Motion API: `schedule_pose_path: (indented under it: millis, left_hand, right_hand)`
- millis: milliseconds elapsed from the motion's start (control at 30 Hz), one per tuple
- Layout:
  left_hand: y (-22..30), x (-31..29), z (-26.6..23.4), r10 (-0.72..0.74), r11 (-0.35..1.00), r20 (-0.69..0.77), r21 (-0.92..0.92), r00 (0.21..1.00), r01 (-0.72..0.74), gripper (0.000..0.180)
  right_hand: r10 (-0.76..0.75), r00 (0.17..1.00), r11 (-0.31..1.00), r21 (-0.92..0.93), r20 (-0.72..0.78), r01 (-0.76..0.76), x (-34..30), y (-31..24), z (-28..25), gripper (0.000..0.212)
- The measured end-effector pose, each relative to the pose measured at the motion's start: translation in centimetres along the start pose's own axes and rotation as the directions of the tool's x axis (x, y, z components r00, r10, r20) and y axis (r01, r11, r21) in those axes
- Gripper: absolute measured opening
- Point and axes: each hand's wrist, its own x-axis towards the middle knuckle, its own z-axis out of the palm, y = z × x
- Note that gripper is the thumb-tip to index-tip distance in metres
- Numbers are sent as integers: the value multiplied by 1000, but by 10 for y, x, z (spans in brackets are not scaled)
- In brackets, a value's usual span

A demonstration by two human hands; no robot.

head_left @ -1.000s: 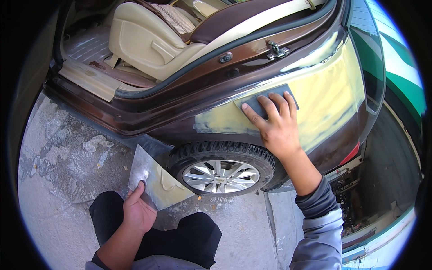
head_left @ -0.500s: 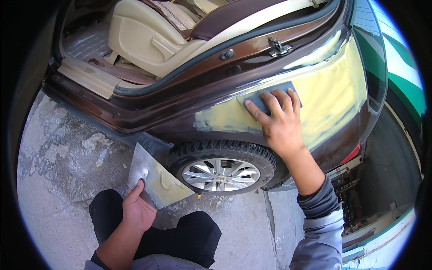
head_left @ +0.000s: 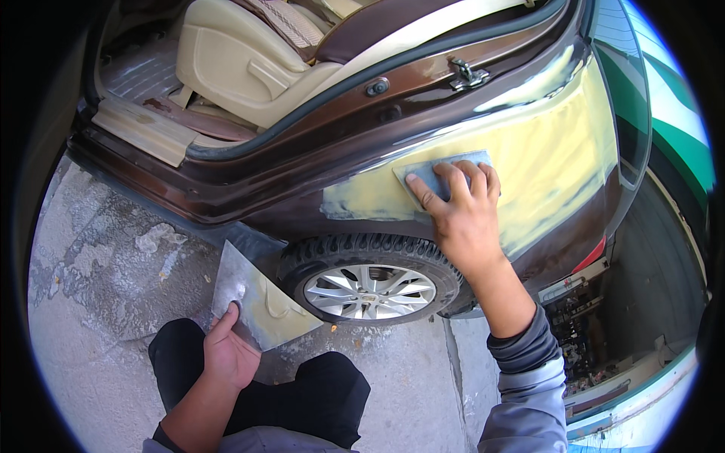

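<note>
The person crouches beside a brown car, and the right hand [head_left: 462, 215] lies flat against the rear quarter panel [head_left: 559, 143], fingers spread and pressing a grey sanding pad [head_left: 436, 171] onto the pale yellow filler patch [head_left: 544, 151] above the wheel arch. Most of the pad is covered by the fingers; only its upper edge and left corner show, so its full shape is hard to judge. The filler runs from just above the tyre toward the tail of the car, where the bending of the view distorts it.

The left hand [head_left: 230, 355] hangs low near the knee, thumb on top and fingers curled underneath, pinching the lower corner of a flat metal mixing board [head_left: 260, 302]. The board carries a smear of yellowish filler, and its far corner points toward the rear wheel [head_left: 370, 291]; whether it touches the tyre I cannot tell. The fingers beneath the board are hidden.

The rear door stands open, showing a beige seat [head_left: 242, 64] and the door sill [head_left: 143, 128], though the top of the cabin is cut off. The concrete floor [head_left: 98, 257] is stained and patchy. At the right edge, clutter sits in shadow behind the car, too dark to make out.
</note>
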Motion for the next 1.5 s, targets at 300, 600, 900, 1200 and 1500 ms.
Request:
schedule_pose_path:
  millis: [300, 600, 900, 1200, 1500]
  left_hand:
    - [0, 1, -1, 0, 1000, -9, 11, 1000, 0, 42]
    - [0, 1, 3, -5, 1000, -17, 27, 1000, 5, 42]
    - [-2, 1, 8, -16, 998, -9, 55, 1000, 16, 42]
    - [-6, -1, 18, -8, 995, 3, 102, 1000, 7, 43]
    - [-39, 5, 89, -78, 995, 164, 79, 983, 66, 38]
  right_hand:
    - [122, 992, 992, 46, -13, -121, -20, -23, 17, 57]
    - [219, 976, 973, 80, -21, -217, -43, -47, 37, 52]
    - [306, 951, 943, 150, -37, -297, -66, -76, 49, 64]
    - [261, 965, 949, 173, 33, -263, -94, -72, 48, 65]
    - [886, 200, -464, 813, 419, 353, -125, -77, -17, 38]
